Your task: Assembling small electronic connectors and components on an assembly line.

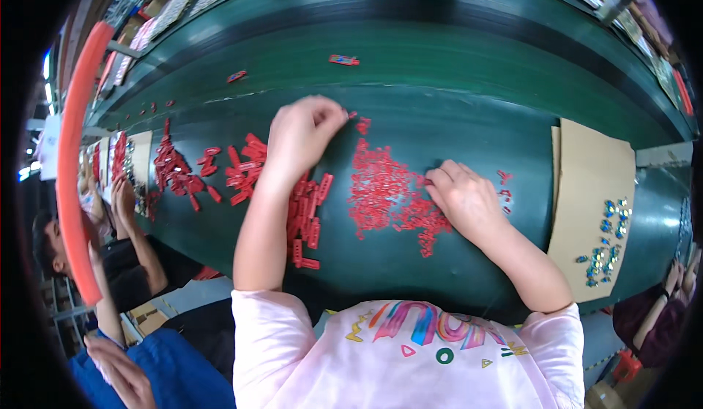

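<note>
My left hand (pixel 304 134) is raised above the far side of the work surface, thumb and forefinger pinched on a small red plastic piece (pixel 351 114). Just right of it lies a loose pile of tiny red plastic parts (pixel 377 186). My right hand (pixel 465 195) rests at the right edge of that pile, fingers curled down and closed; what is between the fingertips is hidden. Longer red plastic bars (pixel 304 215) lie in a heap beside and under my left forearm, partly covered by it.
The green conveyor belt (pixel 439 43) runs along the far side, carrying a red part with a coloured face (pixel 344 60). A cardboard sheet (pixel 586 189) with several shiny blue-green pieces stands right. More red bars (pixel 172 164) lie left, near co-workers. A red-orange tube (pixel 77 160) rises at far left.
</note>
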A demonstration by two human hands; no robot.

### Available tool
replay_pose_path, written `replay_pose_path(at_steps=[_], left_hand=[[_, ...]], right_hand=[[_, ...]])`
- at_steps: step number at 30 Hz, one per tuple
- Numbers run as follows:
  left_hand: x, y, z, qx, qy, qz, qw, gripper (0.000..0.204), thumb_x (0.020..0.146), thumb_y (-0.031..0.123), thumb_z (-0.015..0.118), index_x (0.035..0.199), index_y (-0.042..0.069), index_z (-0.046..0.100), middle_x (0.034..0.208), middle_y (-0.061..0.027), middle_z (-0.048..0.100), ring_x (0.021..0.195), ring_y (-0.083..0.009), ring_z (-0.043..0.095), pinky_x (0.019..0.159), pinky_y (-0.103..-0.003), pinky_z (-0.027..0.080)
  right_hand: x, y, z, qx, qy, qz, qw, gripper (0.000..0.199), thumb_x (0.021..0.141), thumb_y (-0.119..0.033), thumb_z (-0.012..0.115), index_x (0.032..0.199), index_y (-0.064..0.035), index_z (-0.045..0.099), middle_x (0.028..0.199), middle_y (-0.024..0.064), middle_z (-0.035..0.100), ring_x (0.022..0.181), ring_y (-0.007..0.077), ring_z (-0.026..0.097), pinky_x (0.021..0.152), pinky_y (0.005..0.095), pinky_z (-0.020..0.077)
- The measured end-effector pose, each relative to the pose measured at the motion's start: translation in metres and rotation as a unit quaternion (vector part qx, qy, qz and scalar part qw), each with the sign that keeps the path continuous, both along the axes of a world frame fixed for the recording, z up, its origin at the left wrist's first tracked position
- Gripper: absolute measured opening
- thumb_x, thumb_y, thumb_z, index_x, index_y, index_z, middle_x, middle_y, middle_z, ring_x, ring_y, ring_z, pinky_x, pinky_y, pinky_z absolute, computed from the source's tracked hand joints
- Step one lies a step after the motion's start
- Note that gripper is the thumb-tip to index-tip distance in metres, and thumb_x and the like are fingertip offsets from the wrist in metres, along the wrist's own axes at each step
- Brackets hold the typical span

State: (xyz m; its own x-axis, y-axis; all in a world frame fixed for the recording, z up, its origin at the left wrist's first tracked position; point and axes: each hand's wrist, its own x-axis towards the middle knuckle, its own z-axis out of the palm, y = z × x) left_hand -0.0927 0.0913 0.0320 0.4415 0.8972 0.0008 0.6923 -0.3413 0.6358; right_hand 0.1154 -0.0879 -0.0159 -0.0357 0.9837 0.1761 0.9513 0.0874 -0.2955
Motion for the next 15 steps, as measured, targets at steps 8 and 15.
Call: replay_pose_path(at_steps=[8,15], left_hand=[[-0.046,-0.06,-0.026,0.24,0.246,-0.114,0.932,0.009,0.075,0.009,0.067,0.082,0.005,0.066,0.073,-0.007,0.065,0.067,-0.0292,0.062,0.077,-0.035,0.046],[-0.03,-0.045,-0.043,0.343,0.217,-0.069,0.911,0.012,0.071,0.005,0.061,0.083,0.008,0.061,0.077,-0.0087,0.062,0.068,-0.0311,0.061,0.072,-0.037,0.048]], right_hand=[[0.012,-0.004,-0.005,0.032,-0.01,0.013,0.999,0.014,0.082,-0.009,0.067,0.096,-0.0068,0.067,0.093,0.0056,0.063,0.075,0.0249,0.064,0.066,0.0344,0.0528],[0.015,0.0,0.016,0.068,0.027,-0.014,0.997,0.01,0.083,-0.009,0.068,0.092,-0.0077,0.069,0.093,0.0039,0.065,0.077,0.0241,0.063,0.069,0.0326,0.0521]])
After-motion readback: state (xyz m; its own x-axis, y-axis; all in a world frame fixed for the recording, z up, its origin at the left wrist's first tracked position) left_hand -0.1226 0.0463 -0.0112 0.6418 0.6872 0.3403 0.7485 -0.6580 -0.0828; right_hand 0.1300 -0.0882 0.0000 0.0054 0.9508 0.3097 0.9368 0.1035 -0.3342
